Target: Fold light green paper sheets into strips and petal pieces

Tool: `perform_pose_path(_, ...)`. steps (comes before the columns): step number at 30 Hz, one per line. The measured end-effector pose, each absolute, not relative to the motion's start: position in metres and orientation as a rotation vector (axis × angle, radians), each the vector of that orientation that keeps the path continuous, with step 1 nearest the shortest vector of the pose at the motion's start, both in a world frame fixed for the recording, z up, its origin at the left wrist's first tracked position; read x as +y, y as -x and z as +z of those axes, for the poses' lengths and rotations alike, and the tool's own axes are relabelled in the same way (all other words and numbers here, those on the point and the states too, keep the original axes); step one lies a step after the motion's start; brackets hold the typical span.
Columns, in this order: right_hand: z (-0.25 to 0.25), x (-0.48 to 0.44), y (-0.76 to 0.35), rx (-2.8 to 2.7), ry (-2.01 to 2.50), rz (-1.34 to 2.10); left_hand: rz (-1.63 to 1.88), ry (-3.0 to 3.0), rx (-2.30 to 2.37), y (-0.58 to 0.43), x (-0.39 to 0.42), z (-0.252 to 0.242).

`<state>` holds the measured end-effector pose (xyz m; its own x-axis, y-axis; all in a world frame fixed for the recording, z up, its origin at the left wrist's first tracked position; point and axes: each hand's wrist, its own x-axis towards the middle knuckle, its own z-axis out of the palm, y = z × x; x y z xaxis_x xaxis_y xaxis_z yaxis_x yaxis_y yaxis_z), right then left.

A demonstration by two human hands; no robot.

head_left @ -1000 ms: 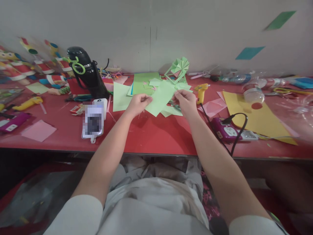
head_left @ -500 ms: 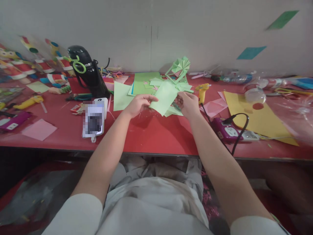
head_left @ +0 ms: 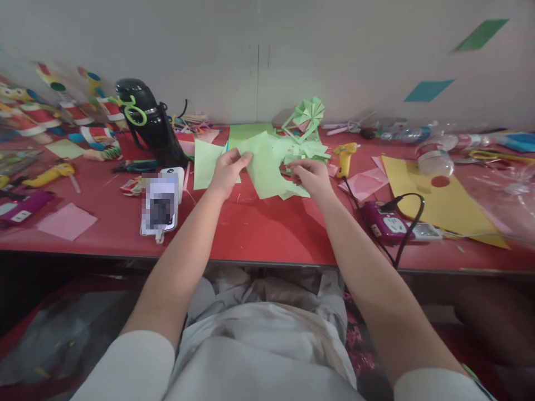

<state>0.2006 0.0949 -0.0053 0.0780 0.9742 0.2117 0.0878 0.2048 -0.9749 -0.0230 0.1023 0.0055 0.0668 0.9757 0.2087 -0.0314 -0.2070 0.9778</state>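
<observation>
A light green sheet of paper [head_left: 266, 170] is tilted up above the red table. My left hand [head_left: 228, 172] pinches its left edge between thumb and fingers. Close by the sheet's right edge is my right hand [head_left: 311, 177], its fingers curled inward; I cannot make out whether anything is between them. Folded green paper pieces [head_left: 309, 150] lie behind the right hand. Among them rises a fan-like green paper model [head_left: 309, 113]. More green sheets [head_left: 204, 167] lie flat behind and left of the left hand.
Left stand a black bottle [head_left: 146, 120] and a phone [head_left: 161, 206]. A yellow glue gun [head_left: 346, 159], a purple power strip [head_left: 387, 223] with a black cable, and a yellow sheet [head_left: 455, 214] lie right. Paper figures [head_left: 62, 100] crowd the far left. The table's front edge faces me.
My left hand has moved left, and the green sheet has swung more upright and looks wider. My right hand has shifted slightly left and down, its fingertips now off the sheet's upper right edge.
</observation>
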Motion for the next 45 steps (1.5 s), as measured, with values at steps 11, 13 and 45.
perform_pose_path(11,-0.012,0.086,-0.190,-1.410,1.125,1.299,0.882,-1.332,0.963,0.014,0.099,-0.009)
perform_pose_path(13,-0.014,0.086,-0.190,-1.446,1.174,1.305,0.894,-1.336,0.966,0.012,0.096,-0.008)
perform_pose_path(45,-0.006,0.081,-0.187,-1.401,1.126,1.265,1.219,-1.272,1.078,0.013,0.106,-0.011)
